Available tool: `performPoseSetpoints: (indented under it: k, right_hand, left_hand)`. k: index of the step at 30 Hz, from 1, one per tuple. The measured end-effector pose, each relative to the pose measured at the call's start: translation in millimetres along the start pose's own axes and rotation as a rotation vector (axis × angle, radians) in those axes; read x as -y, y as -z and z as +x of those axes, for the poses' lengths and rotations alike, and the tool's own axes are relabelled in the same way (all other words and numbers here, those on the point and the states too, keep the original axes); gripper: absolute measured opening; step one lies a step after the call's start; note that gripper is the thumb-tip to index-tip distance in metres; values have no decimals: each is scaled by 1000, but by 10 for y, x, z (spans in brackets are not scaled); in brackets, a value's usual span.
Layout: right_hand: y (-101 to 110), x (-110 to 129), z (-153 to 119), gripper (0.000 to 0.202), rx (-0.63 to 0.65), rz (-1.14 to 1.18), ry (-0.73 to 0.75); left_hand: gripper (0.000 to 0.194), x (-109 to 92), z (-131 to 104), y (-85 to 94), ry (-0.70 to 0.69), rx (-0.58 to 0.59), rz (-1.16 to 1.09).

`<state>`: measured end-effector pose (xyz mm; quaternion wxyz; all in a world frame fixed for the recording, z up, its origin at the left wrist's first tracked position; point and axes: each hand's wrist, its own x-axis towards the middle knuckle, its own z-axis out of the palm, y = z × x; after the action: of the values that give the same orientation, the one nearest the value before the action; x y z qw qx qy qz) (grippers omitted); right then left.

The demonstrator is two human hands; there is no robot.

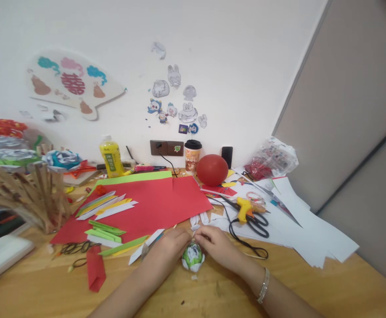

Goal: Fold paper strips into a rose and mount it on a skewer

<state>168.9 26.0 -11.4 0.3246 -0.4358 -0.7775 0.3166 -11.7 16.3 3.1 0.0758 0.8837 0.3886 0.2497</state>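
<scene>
A small green and white paper flower (193, 257) is between my two hands, just above or on the wooden table; which of the two I cannot tell. My left hand (171, 248) is closed, its fingertips pinching the flower's far edge. From the other side, my right hand (218, 248) pinches at the same edge with thumb and forefinger. The fingertips of both hands nearly meet, and they partly hide what lies between them. Folded white paper pieces (203, 218) lie just beyond. Left of my left hand are white, yellow and green paper strips (146, 245).
Red paper sheets (160, 203) cover the table's middle. On the right lie a yellow glue gun (245, 210) with its cord, scissors (259, 225) and white paper (312, 234). Behind stand a red balloon (212, 170), a cup (193, 158) and a bottle (111, 158). Wooden sticks (43, 198) are left.
</scene>
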Motion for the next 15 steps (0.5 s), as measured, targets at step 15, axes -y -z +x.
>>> performPoseSetpoints:
  k: [15]
  right_hand:
    - [-53,12,-9,22,-46,90,8]
  left_hand:
    - [27,-16,-55,-70,-262,-91,420]
